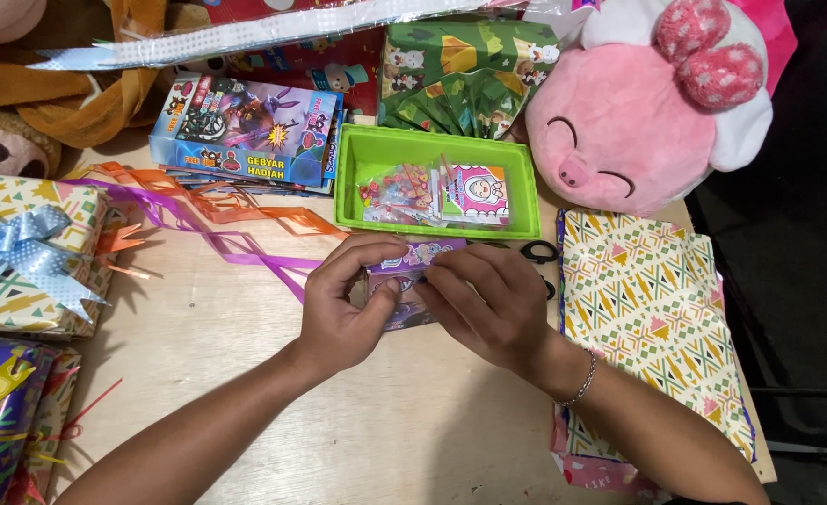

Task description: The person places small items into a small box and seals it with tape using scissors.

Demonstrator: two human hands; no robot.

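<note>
A small purple box wrapped in cartoon-printed paper (412, 254) lies on the wooden table (245, 374), just in front of a green tray. My left hand (343, 304) grips its left end, thumb on the front, fingers curled over the top. My right hand (488, 299) presses down on its right part with fingers flat; a thin bracelet is on that wrist. Most of the box is hidden under both hands.
The green plastic tray (357, 178) holds small packets and stickers. Black scissors (537, 252) lie right of my hands, beside patterned wrapping sheets (647, 309). Purple and orange ribbons (236, 234), wrapped gifts with bows (21, 257), a blue printed box (245, 131) and a pink plush toy (638, 112) surround the work area.
</note>
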